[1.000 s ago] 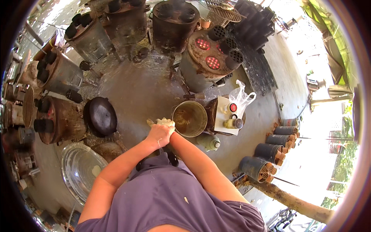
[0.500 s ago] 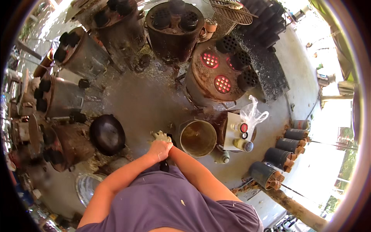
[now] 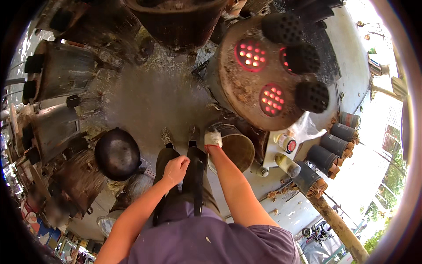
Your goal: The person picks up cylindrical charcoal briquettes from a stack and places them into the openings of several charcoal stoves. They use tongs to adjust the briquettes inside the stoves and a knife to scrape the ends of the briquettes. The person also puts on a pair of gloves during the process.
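Note:
My left hand [image 3: 176, 170] is bare and hangs over my dark trousers. Its fingers are curled in, and nothing shows in them. A whitish work glove [image 3: 215, 139] covers my right hand [image 3: 212, 141], which is at the left rim of a round metal bucket [image 3: 252, 152]. The fingers are too small and too hidden to tell whether they grip the rim. Inside the bucket is a brownish, dull surface. Just beyond it stands a drum stove [image 3: 239, 99] with glowing red briquettes [image 3: 271, 100] in its top.
Dark perforated briquettes [image 3: 312, 96] stand on the stove's right edge. A bottle of yellowish liquid [image 3: 288, 165] and a red-topped jar [image 3: 288, 144] sit beside the bucket. To the left are a black wok [image 3: 117, 155] and several old drum stoves [image 3: 66, 70]. Buckets [image 3: 325, 159] line the right.
My hands have come apart after being together at the glove's cuff. The gloved right hand has moved right to the bucket. The view has come closer to the stove.

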The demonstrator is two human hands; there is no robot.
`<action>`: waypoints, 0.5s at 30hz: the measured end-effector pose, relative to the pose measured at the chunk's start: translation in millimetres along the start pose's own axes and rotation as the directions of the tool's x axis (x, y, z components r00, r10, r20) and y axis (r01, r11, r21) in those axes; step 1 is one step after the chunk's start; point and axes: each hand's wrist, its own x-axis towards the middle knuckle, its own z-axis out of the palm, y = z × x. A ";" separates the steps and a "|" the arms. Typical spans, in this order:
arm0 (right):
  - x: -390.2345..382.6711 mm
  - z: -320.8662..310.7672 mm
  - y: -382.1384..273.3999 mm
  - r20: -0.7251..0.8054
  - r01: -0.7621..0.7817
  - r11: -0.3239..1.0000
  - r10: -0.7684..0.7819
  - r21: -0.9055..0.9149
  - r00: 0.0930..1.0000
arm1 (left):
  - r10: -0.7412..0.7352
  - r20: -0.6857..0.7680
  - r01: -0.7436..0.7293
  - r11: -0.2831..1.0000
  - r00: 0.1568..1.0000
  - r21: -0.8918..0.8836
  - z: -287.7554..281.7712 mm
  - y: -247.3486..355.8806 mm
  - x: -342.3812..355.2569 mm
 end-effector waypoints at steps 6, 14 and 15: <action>174.0 81.1 85.9 0.175 0.072 0.930 -0.009 -0.360 0.985 | -0.160 0.040 0.163 0.983 0.986 -0.088 9.5 -103.9 21.1; 130.0 58.0 29.2 -0.174 -0.049 0.941 0.112 0.334 0.978 | -0.301 0.034 0.300 0.919 0.953 -0.255 14.1 -182.5 28.3; 98.8 50.2 7.9 -0.074 -0.192 0.890 0.244 0.413 0.967 | -0.337 0.055 0.337 0.890 0.940 -0.306 14.2 -184.0 33.2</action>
